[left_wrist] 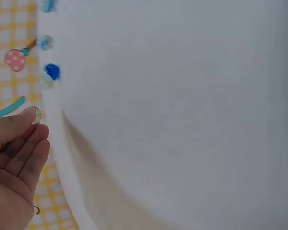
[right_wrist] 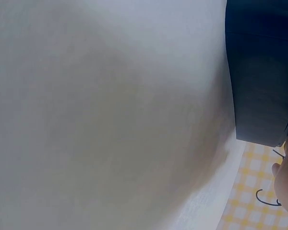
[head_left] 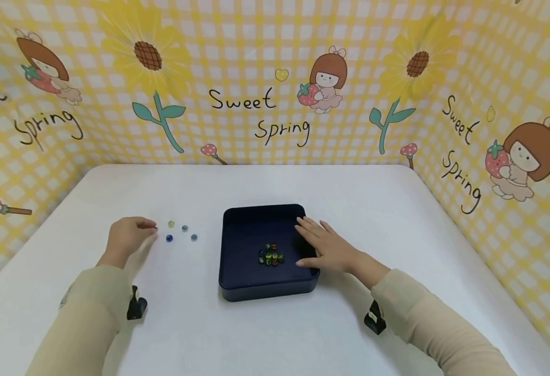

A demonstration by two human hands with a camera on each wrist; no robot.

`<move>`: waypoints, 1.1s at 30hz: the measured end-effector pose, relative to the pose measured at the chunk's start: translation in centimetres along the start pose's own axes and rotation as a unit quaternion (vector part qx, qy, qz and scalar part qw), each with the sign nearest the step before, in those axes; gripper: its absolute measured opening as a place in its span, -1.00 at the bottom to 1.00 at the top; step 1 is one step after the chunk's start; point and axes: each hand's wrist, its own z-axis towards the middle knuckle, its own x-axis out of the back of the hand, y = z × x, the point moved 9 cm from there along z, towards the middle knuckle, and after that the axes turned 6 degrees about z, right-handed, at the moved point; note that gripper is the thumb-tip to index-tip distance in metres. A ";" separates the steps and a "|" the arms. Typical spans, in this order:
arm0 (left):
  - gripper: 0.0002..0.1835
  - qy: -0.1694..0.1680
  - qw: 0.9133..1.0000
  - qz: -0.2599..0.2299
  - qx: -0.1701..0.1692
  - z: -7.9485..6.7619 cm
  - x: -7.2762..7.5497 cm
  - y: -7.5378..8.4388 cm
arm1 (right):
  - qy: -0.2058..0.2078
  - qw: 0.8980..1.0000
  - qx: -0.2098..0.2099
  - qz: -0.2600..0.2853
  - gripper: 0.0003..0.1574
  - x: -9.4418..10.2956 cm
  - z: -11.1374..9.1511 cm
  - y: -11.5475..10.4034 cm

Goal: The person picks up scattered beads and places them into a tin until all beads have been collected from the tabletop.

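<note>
My left hand (head_left: 131,235) is over the left of the table, pinching a clear glass marble (left_wrist: 37,115) between thumb and fingertips, as the left wrist view shows. Several loose marbles lie just right of it, including a dark blue marble (head_left: 169,238), a pale yellow marble (head_left: 171,224) and a pale blue marble (head_left: 194,237). A dark navy square tray (head_left: 267,290) sits mid-table, with a cluster of green, blue and reddish marbles (head_left: 270,256) on its floor. My right hand (head_left: 329,245) rests at the tray's right rim, fingers extended and spread over the edge.
The white table (head_left: 186,334) ends at a back edge against a yellow checked wall covering (head_left: 237,62) with flower and girl prints. Black wrist mounts show below the left sleeve (head_left: 87,313) and the right sleeve (head_left: 425,313).
</note>
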 end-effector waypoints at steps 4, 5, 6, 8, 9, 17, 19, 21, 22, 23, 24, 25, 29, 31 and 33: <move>-0.65 0.025 0.999 -0.022 -0.002 0.1 -0.1 -0.9 | -0.001 1.000 -0.002 0.003 0.12 -0.3 0.0 0.1; -0.60 0.035 0.999 -0.025 -0.004 0.6 -0.6 -1.9 | -0.002 1.000 -0.002 0.003 0.12 -0.3 0.0 0.0; -0.57 0.038 0.999 -0.033 -0.010 1.1 -1.3 -2.9 | -0.003 1.000 -0.002 0.003 0.12 -0.3 0.0 0.0; -0.53 0.058 0.997 -0.046 -0.014 2.0 -2.3 -4.7 | -0.002 1.000 -0.003 0.005 0.12 -0.3 0.0 0.0; -0.53 0.060 0.997 -0.053 -0.015 2.4 -2.9 -5.5 | -0.002 1.000 -0.004 0.003 0.12 -0.3 0.0 0.1; -0.70 0.041 0.987 -0.137 -0.078 1.5 -3.7 -2.1 | -0.003 1.000 -0.005 0.004 0.12 -0.1 -0.1 0.0; -0.69 0.043 0.985 -0.137 -0.092 1.0 -3.8 0.0 | -0.002 1.000 -0.003 0.008 0.11 0.0 -0.2 -0.1; -0.69 0.019 0.979 -0.164 -0.121 -1.0 -2.6 4.2 | -0.003 1.000 -0.003 0.010 0.11 0.0 -0.2 -0.2; -0.71 0.006 0.976 -0.174 -0.132 -2.1 -1.9 6.3 | -0.003 1.000 -0.002 0.010 0.11 0.0 -0.2 -0.2; -0.71 -0.008 0.972 -0.186 -0.144 -3.3 -1.3 8.5 | -0.004 1.000 -0.003 0.011 0.11 0.0 -0.2 -0.3; -0.71 -0.019 0.968 -0.194 -0.161 -4.3 -0.8 10.5 | -0.005 1.000 -0.003 0.013 0.10 -0.1 -0.2 -0.3; -0.73 -0.027 0.965 -0.192 -0.175 -5.2 -0.4 12.2 | -0.004 1.000 -0.003 0.012 0.10 -0.1 -0.2 -0.3; -0.81 -0.067 0.959 -0.179 -0.208 -6.4 -1.2 15.9 | 0.001 1.000 -0.003 0.009 0.10 0.0 -0.2 -0.2; -0.83 -0.085 0.959 -0.170 -0.211 -6.4 -2.2 16.6 | 0.001 1.000 -0.002 0.007 0.10 0.1 -0.1 -0.2; -0.85 -0.095 0.958 -0.161 -0.219 -6.4 -2.9 17.3 | 0.002 1.000 -0.002 0.007 0.10 0.2 -0.1 -0.2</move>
